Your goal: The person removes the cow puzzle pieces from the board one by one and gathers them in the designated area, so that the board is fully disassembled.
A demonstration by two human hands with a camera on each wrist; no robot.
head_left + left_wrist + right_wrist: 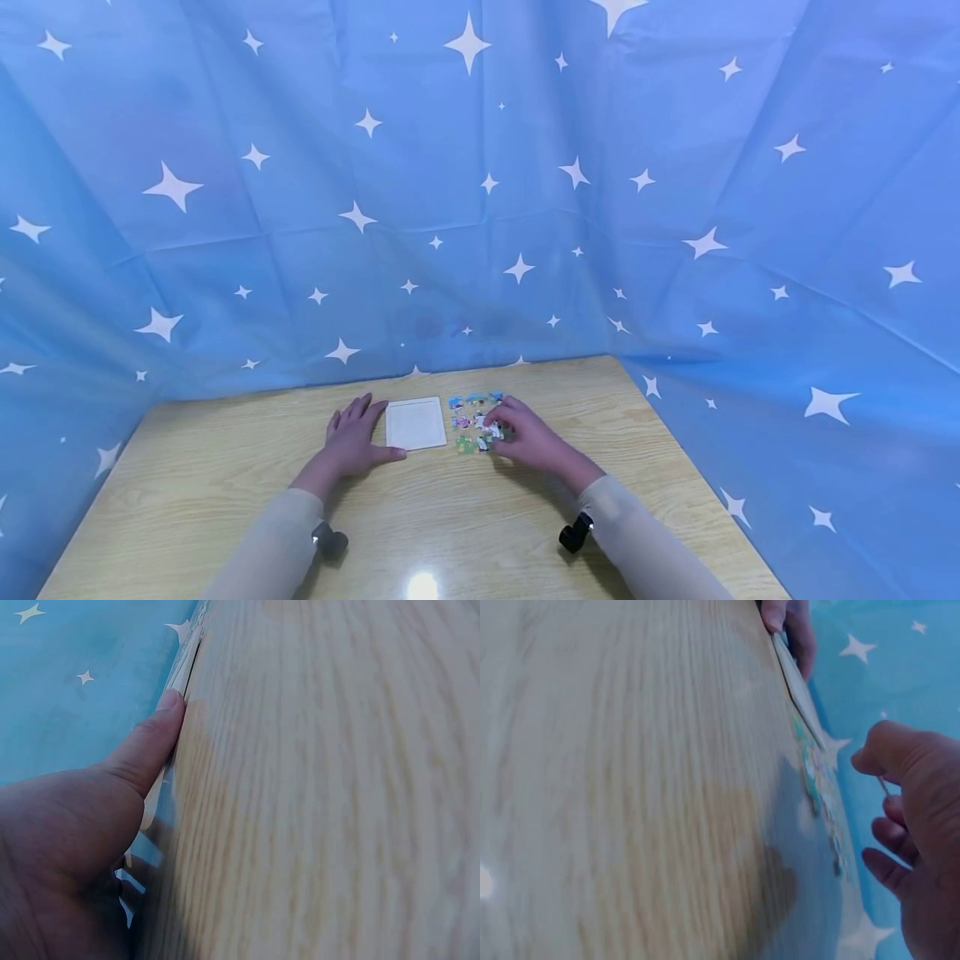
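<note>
A square white puzzle tray (416, 423) lies flat on the table. At its left side is my left hand (352, 442), the thumb reaching to the near corner and the forefinger to the far one. In the left wrist view that thumb (154, 735) lies straight along the tray's edge. Just right of the tray, several colourful jigsaw pieces (465, 446) are spread out. Over their right part, my right hand (528, 437) pinches a jigsaw piece (883, 786) between thumb and forefinger, seen edge-on in the right wrist view. Its picture is hidden there.
The wooden table (465, 525) ends at a blue star-patterned cloth (450, 208) hanging behind and along the sides. A small black device (576, 533) is worn at the right wrist, and another black device (330, 542) at the left.
</note>
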